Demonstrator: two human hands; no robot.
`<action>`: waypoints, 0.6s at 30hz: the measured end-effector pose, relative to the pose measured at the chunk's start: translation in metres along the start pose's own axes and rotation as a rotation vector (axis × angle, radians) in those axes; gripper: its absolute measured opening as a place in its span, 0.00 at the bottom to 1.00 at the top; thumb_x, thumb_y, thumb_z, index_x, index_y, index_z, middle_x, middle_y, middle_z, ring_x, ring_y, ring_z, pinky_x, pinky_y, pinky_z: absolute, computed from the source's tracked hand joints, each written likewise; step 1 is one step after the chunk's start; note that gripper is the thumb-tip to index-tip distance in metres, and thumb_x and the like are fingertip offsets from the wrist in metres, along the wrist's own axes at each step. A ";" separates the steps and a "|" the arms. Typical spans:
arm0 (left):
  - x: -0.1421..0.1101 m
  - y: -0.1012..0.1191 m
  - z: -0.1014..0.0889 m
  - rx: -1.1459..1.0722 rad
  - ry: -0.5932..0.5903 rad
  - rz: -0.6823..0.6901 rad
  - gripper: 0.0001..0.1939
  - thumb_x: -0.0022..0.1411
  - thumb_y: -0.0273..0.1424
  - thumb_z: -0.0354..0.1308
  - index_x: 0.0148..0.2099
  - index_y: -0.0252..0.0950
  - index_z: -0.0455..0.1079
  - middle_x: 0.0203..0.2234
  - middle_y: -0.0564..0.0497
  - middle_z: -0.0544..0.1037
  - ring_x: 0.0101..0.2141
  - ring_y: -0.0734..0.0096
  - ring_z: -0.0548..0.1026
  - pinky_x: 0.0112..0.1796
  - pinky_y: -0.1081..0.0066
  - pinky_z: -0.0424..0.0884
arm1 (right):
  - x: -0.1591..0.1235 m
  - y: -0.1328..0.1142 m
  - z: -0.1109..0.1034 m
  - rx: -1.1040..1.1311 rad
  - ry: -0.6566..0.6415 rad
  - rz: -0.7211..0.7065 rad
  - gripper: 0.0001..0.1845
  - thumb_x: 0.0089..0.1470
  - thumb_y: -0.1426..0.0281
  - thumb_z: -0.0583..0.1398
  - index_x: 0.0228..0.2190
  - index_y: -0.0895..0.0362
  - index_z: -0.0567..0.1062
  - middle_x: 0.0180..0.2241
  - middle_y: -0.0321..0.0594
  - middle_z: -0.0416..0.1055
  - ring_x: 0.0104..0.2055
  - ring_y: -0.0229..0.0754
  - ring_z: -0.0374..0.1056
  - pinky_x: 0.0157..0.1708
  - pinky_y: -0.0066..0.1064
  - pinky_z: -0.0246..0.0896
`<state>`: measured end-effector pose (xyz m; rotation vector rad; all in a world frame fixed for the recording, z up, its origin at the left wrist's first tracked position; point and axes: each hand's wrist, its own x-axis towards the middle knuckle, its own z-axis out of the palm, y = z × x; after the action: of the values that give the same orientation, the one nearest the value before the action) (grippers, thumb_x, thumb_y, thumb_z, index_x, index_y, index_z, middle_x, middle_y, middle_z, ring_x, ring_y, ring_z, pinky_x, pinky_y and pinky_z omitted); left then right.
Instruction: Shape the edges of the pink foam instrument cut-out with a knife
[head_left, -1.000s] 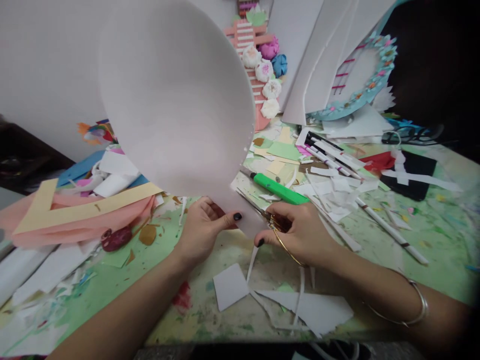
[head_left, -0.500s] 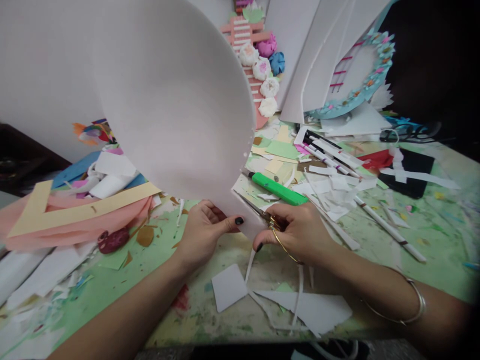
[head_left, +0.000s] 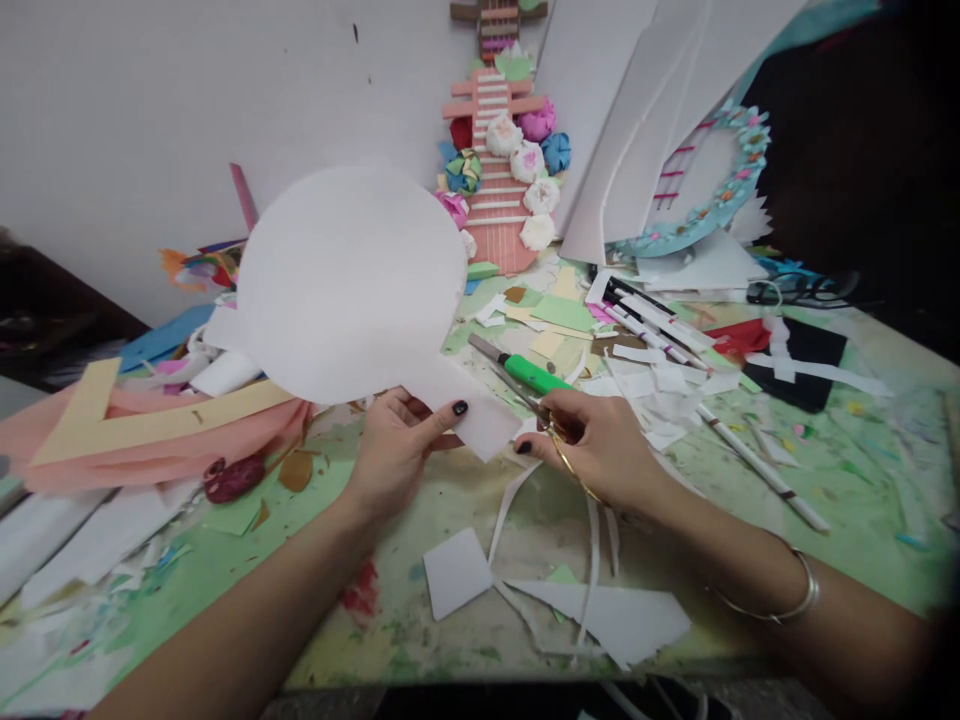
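Observation:
Between the thumb and fingers of my left hand point(head_left: 401, 440) is a white paper cutout point(head_left: 352, 290), a large rounded shape with a short straight-sided tab at its lower right. My thumb lies on top near the base of the tab. My right hand point(head_left: 592, 440) is closed round gold-handled scissors point(head_left: 551, 425), whose blades point up and left, just beside the tab's right edge. A green utility knife point(head_left: 532, 373) lies on the table behind the scissors. Below my hands rest a small white paper square point(head_left: 457, 573), a pointed white offcut point(head_left: 622, 615) and thin curled strips.
A pink paper instrument with paper flowers point(head_left: 501, 210) leans on the wall. Rolled paper sticks point(head_left: 761, 465) and white scraps lie at right, near a black square point(head_left: 799, 365). Cream card point(head_left: 157, 425) and pink tissue point(head_left: 172, 465) cover the left side.
The white cutout has tipped back and down, away from the camera, uncovering more of the pink instrument. The scissor blades have come away from the tab's edge towards the right.

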<state>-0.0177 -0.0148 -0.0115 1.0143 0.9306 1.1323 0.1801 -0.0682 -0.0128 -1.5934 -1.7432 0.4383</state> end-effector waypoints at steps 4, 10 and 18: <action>-0.001 -0.001 0.001 -0.009 0.022 0.022 0.20 0.42 0.29 0.72 0.38 0.30 0.70 0.33 0.47 0.81 0.30 0.69 0.78 0.26 0.70 0.76 | -0.004 -0.004 0.004 -0.158 -0.028 -0.031 0.22 0.45 0.49 0.65 0.25 0.57 0.73 0.17 0.33 0.66 0.19 0.33 0.53 0.21 0.26 0.45; -0.003 0.001 0.002 0.037 0.037 0.010 0.21 0.42 0.31 0.71 0.39 0.29 0.72 0.35 0.45 0.81 0.32 0.64 0.78 0.29 0.65 0.78 | -0.008 0.003 0.009 -0.425 0.063 -0.161 0.25 0.50 0.48 0.60 0.30 0.58 0.74 0.21 0.40 0.72 0.24 0.41 0.65 0.23 0.30 0.47; -0.004 0.003 0.002 0.051 0.051 0.023 0.18 0.43 0.29 0.70 0.39 0.30 0.73 0.36 0.44 0.81 0.32 0.63 0.79 0.28 0.67 0.78 | -0.010 0.010 0.015 -0.525 0.210 -0.313 0.25 0.51 0.47 0.59 0.27 0.59 0.76 0.19 0.40 0.73 0.23 0.42 0.68 0.21 0.31 0.45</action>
<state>-0.0169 -0.0187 -0.0075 1.0438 0.9951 1.1631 0.1767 -0.0724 -0.0328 -1.5917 -1.9937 -0.3560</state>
